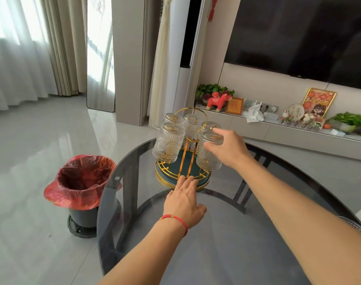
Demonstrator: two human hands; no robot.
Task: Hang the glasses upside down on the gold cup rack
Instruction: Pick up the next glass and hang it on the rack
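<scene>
Smoked glass under my arms, a round tabletop (pixel 227 233) with pale floor tiles showing through it, and over on the left a bin with a red bag (pixel 80 182) standing on the floor beside the table's edge. Towards the far side of the table stands the gold cup rack (pixel 183 161), its wire ring base around a dark green tray and a looped handle on top. Ribbed glasses hang on it mouth down: one at front left (pixel 168 144), two more behind (pixel 191 125) near the handle, and another peeks out at the back right. My right hand (pixel 229 149) is up at the rack's right side, fingers wrapped around the base of the front right glass (pixel 209 156), which is upside down over its prong, rim just above the tray. My left hand (pixel 184 199) lies flat on the table, fingers loose and spread, fingertips touching the rack's gold base ring at the front. A red string bracelet (pixel 175 220) sits on that wrist. Behind it all, a low cabinet (pixel 288 130) runs along the wall.
</scene>
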